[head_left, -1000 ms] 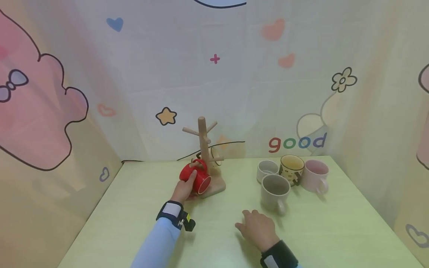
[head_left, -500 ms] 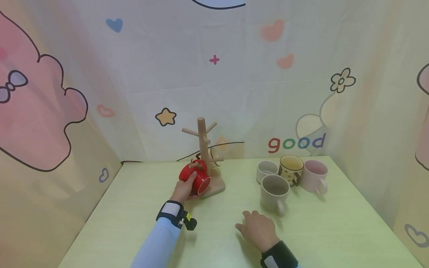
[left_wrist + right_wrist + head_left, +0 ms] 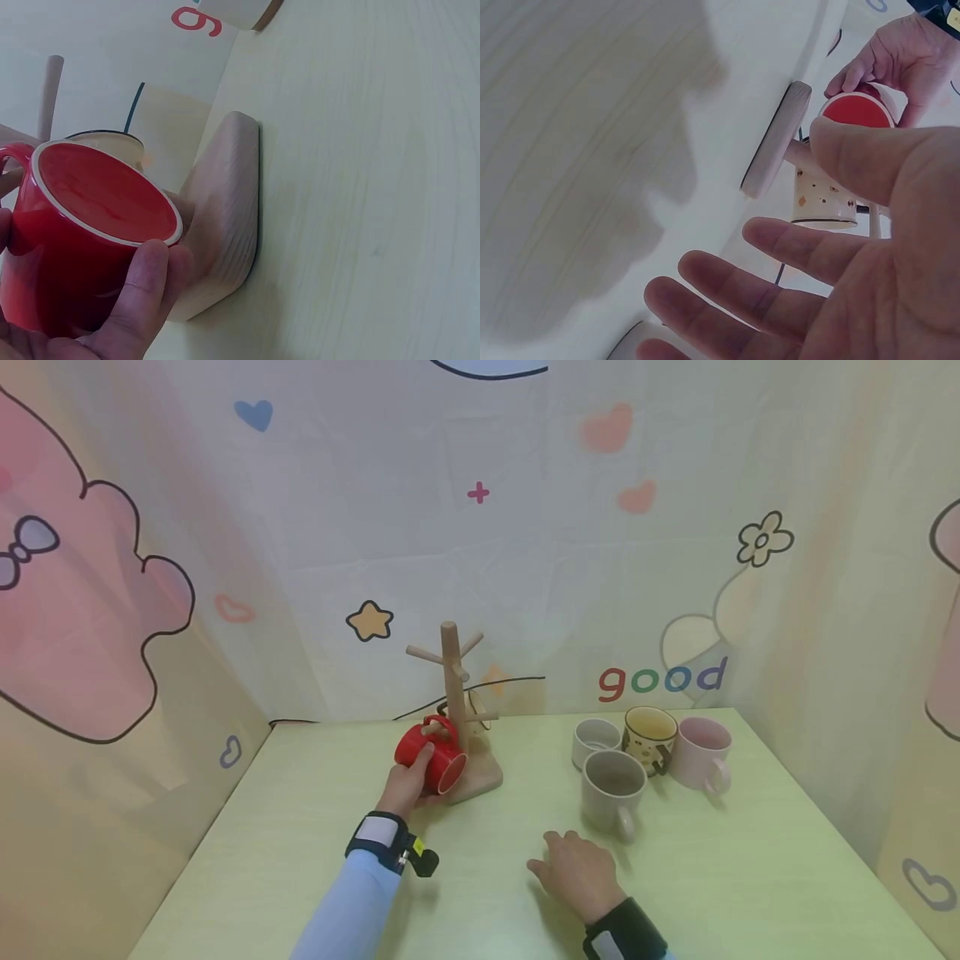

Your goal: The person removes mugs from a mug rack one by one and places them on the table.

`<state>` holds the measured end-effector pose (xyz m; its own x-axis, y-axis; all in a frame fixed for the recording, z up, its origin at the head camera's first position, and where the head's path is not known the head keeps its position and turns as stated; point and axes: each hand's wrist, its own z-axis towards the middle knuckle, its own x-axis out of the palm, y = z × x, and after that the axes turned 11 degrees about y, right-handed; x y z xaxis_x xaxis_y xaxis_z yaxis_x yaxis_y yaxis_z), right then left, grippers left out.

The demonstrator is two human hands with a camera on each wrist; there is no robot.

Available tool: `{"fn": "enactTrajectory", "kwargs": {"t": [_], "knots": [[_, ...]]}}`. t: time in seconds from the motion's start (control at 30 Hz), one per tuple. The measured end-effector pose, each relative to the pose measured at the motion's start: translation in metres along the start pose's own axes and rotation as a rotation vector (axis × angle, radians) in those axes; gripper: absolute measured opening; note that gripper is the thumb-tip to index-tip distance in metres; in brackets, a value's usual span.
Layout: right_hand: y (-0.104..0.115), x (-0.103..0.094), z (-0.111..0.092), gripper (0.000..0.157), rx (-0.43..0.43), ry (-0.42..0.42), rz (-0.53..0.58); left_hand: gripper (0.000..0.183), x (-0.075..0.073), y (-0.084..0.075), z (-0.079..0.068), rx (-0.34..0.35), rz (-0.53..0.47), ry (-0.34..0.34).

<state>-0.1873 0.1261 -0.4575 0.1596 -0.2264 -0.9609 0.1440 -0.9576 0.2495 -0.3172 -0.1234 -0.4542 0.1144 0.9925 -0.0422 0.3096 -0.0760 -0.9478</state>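
My left hand grips the body of a red mug, thumb on top and fingers below. The mug lies tilted on its side beside a wooden mug tree; its handle loops at the lower left peg, whose end shows by the loop. In the left wrist view the red base of the mug faces the camera. A cream patterned mug hangs behind the post, partly hidden in the head view. My right hand is held over the table with fingers spread loosely, holding nothing.
Right of the tree stand a grey mug, a small white cup, a yellow patterned mug and a pink mug, close together. A printed curtain hangs behind the pale table.
The red mug and my left hand have shifted slightly left relative to the mug tree. My right hand stays in place.
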Motion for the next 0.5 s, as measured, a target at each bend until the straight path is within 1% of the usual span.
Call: {"fn": "enactTrajectory", "kwargs": {"t": [0.23, 0.5], "knots": [[0.003, -0.001, 0.0, 0.044, -0.001, 0.021, 0.004, 0.083, -0.005, -0.001, -0.004, 0.025, -0.026, -0.028], [0.003, -0.001, -0.001, 0.042, -0.019, -0.017, 0.001, 0.085, -0.012, 0.008, -0.006, 0.05, -0.064, -0.06]]}}
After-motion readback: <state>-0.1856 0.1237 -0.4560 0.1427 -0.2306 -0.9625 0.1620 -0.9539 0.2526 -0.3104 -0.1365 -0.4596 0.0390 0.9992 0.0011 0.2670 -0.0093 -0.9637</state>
